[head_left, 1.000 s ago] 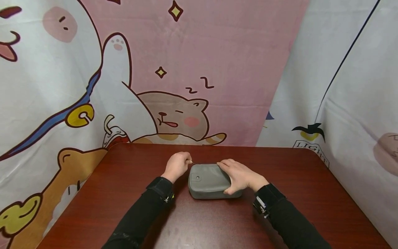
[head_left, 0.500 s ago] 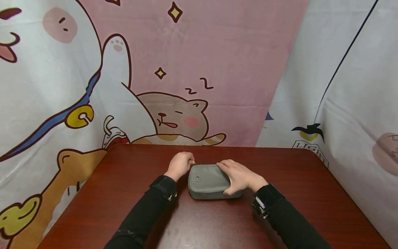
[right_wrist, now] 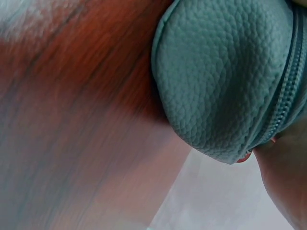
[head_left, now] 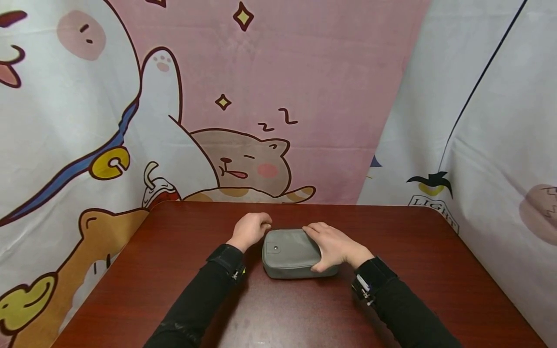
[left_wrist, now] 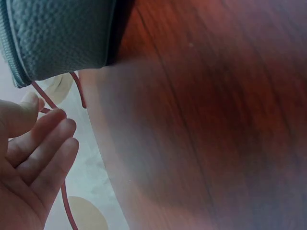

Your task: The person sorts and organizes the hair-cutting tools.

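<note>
A grey-green zip pouch (head_left: 289, 251) of pebbled leather lies on the reddish-brown table, a small metal stud near its left end. My right hand (head_left: 337, 246) grips its right end, thumb on the near side and fingers over the far edge. In the right wrist view the zipper (right_wrist: 285, 91) runs along the pouch's side with its teeth meshed. Beside the far left corner is my left hand (head_left: 250, 229), fingers bent. The left wrist view has its thumb against the index finger just off the zipper's end (left_wrist: 19, 79); I cannot tell whether a zipper pull is between them.
The wooden table (head_left: 183, 270) ends at a back edge a short way beyond the pouch. A cartoon-printed cloth (head_left: 330, 96) hangs behind the table and along its sides. Dark sleeves with wrist-worn cameras cover both forearms.
My left fingertips shift slightly right, then back left and a little up; the small bit visible between them and the pouch corner no longer shows. The right hand and pouch stay put.
</note>
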Demonstrator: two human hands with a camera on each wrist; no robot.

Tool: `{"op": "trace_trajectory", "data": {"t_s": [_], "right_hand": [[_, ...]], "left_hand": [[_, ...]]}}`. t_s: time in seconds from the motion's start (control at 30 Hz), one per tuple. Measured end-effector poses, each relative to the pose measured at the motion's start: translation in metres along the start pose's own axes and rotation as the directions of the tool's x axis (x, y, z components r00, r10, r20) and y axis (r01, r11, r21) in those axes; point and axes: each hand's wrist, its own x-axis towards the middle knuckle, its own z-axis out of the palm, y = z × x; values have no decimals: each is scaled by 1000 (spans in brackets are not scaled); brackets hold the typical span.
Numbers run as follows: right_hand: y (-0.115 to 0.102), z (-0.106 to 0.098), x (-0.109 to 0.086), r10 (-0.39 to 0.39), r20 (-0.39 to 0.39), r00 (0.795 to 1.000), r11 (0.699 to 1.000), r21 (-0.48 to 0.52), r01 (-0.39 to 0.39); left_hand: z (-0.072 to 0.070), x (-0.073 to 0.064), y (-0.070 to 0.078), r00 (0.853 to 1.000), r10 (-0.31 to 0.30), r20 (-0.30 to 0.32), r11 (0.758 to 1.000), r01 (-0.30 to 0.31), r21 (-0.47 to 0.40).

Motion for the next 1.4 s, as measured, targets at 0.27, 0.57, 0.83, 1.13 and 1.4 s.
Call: {"op": "trace_trajectory", "data": {"t_s": [0.27,0.57,0.83,1.13,1.4], "right_hand": [[-2,1,4,23,2,1000,1000,13,-23],[-7,3,15,75,14,997,997,-8,-75],[-7,4,24,91,24,996,996,-17,-91],[-8,3,33,126,47,991,992,-21,-125],[-11,-6,30,114,103,988,993,22,-117]], "left_hand": [[-6,-9,-3,997,-74,20,997,75,-25],[-15,-19,-6,988,-151,-15,985,149,-83],[-22,-30,-5,988,-153,-36,983,148,-104],[-27,-44,-4,987,-149,-60,982,141,-124],[-29,-52,-2,989,-139,-47,985,133,-112]]}}
